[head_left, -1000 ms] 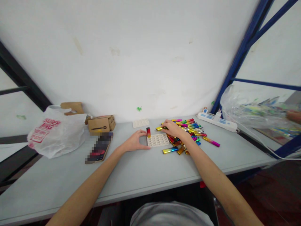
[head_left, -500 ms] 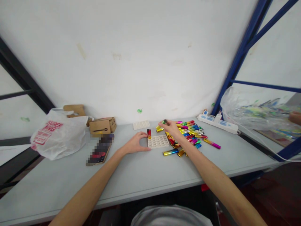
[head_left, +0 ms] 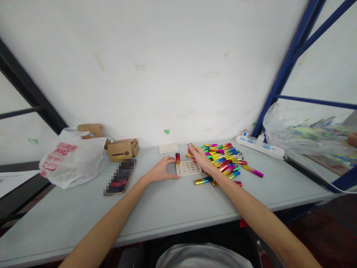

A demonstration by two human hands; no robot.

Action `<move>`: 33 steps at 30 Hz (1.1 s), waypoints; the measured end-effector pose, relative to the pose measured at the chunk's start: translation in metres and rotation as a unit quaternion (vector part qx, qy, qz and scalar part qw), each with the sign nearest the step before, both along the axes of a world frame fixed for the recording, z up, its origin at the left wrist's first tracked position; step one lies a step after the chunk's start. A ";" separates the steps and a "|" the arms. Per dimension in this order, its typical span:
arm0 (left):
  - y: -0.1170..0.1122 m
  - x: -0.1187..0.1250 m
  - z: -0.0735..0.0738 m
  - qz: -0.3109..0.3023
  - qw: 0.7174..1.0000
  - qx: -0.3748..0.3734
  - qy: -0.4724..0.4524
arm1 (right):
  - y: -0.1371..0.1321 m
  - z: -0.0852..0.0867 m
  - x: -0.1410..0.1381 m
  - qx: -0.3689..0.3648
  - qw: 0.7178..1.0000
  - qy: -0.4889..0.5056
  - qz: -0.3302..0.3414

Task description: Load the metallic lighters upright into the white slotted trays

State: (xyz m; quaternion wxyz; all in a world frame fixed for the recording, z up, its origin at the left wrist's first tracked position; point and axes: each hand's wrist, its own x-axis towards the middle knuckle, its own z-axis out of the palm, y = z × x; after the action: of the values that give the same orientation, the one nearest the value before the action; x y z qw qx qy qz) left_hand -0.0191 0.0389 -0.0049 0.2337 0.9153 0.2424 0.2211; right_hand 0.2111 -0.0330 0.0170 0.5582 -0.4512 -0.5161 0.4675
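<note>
A small white tray with round holes (head_left: 189, 168) lies on the grey table (head_left: 167, 208). One red-and-yellow stick (head_left: 177, 158) stands upright in its far left corner. My left hand (head_left: 161, 169) rests against the tray's left edge, fingers curled round it. My right hand (head_left: 198, 155) is over the tray's far right side, pinching a colourful stick (head_left: 190, 146) upright. A heap of shiny rainbow-coloured sticks (head_left: 223, 158) lies just to the right of the tray.
A second white tray (head_left: 168, 148) lies by the wall. A cardboard box (head_left: 123, 148), a white plastic bag (head_left: 71, 160) and a blurred flat object (head_left: 119, 176) sit to the left. A white power strip (head_left: 259, 146) and a clear bag (head_left: 306, 130) are on the right.
My right hand picked a stick out of the heap and carried it left over the tray. My left hand stayed at the tray's edge.
</note>
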 end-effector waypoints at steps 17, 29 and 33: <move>-0.001 0.000 0.002 0.001 1.000 -0.001 0.008 | 0.002 -0.003 0.003 0.079 0.955 -0.229 -0.172; -0.001 0.001 0.003 -0.005 1.000 0.006 0.011 | -0.003 -0.004 -0.001 0.229 0.876 -0.416 -0.085; -0.001 0.002 0.002 -0.001 1.000 0.002 0.009 | -0.003 -0.004 -0.001 0.201 0.866 -0.453 -0.066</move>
State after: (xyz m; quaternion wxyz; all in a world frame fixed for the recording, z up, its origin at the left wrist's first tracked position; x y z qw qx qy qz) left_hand -0.0175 0.0378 -0.0026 0.2298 0.9179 0.2429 0.2135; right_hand 0.2106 -0.0360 0.0128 0.3710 -0.5242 -0.7642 0.0594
